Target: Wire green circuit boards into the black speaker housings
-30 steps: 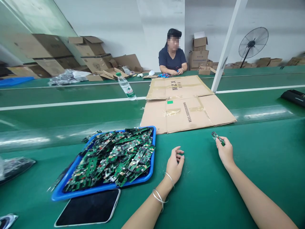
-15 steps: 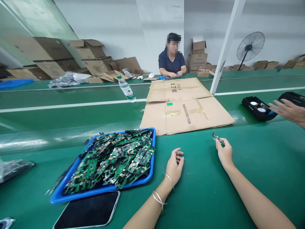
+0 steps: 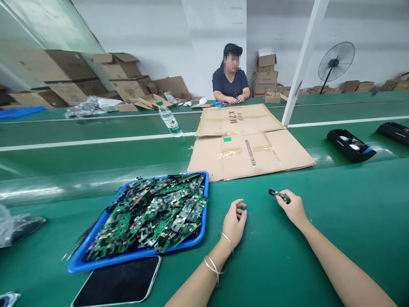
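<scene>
A small circuit board point(image 3: 279, 195) is pinched by the right hand point(image 3: 293, 209), while the left hand point(image 3: 234, 222) is rested loosely curled, empty, on the green surface point(image 3: 335, 204).

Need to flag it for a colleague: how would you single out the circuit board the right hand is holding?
Start at the flattened brown cardboard sheet on the green table; just below its near edge is the right hand. In its fingertips is one small green circuit board, alone, apart from the heap in the blue plastic tray.

1. Clear plastic water bottle point(image 3: 170, 120), tilted, on green belt.
2. Flattened brown cardboard sheet point(image 3: 249, 145) beside it.
3. Black-screened smartphone point(image 3: 119, 281) in front of blue tray.
4. Black open tray point(image 3: 350, 145) far right.
5. Black pedestal fan point(image 3: 335, 64) by wall.
</scene>
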Demonstrator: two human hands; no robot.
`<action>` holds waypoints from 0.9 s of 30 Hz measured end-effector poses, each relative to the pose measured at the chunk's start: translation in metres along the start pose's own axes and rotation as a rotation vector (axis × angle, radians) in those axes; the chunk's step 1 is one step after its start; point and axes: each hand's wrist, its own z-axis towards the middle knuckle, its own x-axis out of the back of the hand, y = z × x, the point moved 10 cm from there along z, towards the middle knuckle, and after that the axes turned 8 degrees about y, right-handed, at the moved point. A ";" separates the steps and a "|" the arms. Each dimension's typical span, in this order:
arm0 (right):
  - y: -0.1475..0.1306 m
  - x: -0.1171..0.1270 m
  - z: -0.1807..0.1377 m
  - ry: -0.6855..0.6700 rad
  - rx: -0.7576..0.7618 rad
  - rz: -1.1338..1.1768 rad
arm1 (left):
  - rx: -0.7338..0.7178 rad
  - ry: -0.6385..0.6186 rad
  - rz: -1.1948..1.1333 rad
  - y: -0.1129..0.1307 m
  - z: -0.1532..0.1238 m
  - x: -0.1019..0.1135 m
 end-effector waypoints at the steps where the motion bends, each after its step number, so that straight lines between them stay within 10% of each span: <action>1: -0.007 -0.010 -0.004 -0.089 0.043 0.010 | 0.001 -0.001 0.001 0.000 0.000 0.000; 10: -0.050 -0.057 -0.049 -0.540 0.281 0.034 | 0.002 -0.005 0.019 0.000 0.000 -0.001; 22: -0.017 -0.034 -0.021 -0.296 0.098 -0.116 | 0.013 -0.017 0.023 0.001 0.000 -0.002; 27: -0.036 -0.050 -0.038 -0.537 0.203 -0.023 | 0.008 -0.015 0.030 0.001 -0.001 -0.002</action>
